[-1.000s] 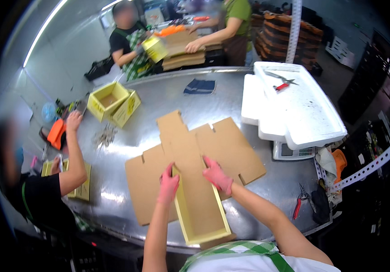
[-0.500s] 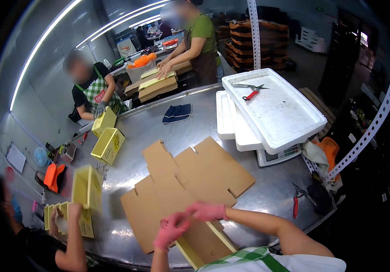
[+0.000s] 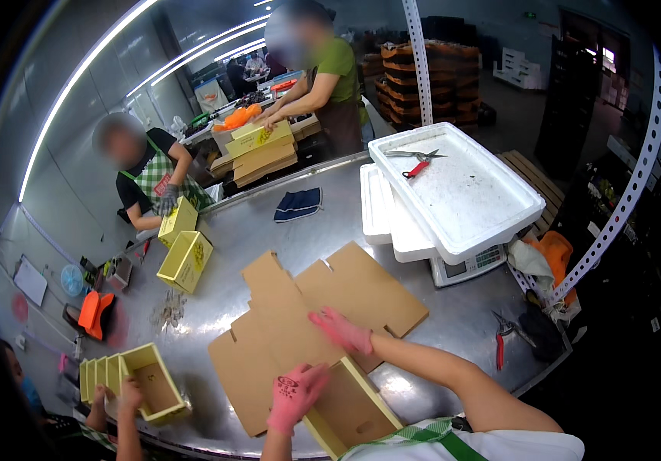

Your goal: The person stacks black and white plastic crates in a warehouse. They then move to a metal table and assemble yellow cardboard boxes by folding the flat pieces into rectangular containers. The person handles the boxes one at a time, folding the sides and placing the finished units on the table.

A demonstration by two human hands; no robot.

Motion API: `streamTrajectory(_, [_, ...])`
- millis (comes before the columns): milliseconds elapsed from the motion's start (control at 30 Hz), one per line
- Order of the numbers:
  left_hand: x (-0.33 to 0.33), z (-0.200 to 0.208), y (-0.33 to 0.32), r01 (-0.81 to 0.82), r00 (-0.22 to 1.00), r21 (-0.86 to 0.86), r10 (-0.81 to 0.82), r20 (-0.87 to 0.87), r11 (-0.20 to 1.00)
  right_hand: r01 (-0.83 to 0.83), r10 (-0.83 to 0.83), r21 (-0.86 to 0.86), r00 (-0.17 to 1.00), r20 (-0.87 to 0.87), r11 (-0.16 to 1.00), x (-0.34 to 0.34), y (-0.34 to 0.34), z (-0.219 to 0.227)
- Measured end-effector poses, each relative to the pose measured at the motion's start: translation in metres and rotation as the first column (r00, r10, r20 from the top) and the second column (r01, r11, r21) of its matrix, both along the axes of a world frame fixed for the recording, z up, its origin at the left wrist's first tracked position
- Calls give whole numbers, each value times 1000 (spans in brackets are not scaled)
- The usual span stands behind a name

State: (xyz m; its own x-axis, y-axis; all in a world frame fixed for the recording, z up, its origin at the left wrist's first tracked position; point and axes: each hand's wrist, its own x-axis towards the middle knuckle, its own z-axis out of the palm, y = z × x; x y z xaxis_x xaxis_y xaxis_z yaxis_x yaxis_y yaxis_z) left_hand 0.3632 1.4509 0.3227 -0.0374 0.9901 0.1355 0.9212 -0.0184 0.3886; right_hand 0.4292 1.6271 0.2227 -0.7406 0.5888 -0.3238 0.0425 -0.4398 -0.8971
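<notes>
My left hand (image 3: 297,393), in a pink glove with a dark print, is by the near left corner of an open yellow carton (image 3: 330,430) with a brown inside. Its fingers are stretched out and I see nothing in them. In a matching glove, my right hand (image 3: 343,330) reaches over flat brown cardboard blanks (image 3: 265,323) just beyond the carton. Those fingers are extended too and hold nothing; whether they touch the cardboard is hard to tell. The blanks lie unfolded and overlapping on the metal table (image 3: 215,300), partly behind the carton.
White foam trays (image 3: 465,238) are stacked on a scale (image 3: 470,265) at right, with red-handled pruners (image 3: 418,168) on top. More pruners (image 3: 501,349) lie near the right edge. A blue cloth (image 3: 298,205) lies beyond. Co-workers handle yellow cartons (image 3: 187,261) at left and back.
My hands have separated: the right moved forward over the cardboard, the left back slightly right. At lower left, a co-worker's raised yellow carton has come down beside the other cartons.
</notes>
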Motion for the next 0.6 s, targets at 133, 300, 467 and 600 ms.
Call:
streamTrajectory(133, [-3, -1, 1, -18, 1000, -12, 18, 22, 1000, -141, 146, 37, 949, -280, 989, -3, 19, 9])
streamTrajectory(300, [-12, -28, -13, -154, 987, -28, 155, 47, 988, -405, 422, 297, 906, 6, 865, 22, -6, 49])
streamTrajectory(467, [-8, -66, -27, -528, 835, 424, 357, 419, 736, -320, 321, 45, 921, -220, 947, 54, -26, 61])
streamTrajectory(600, [-1, -71, -34, -745, 652, 431, 416, 634, 510, -653, 660, 101, 749, -58, 750, 68, -10, 60])
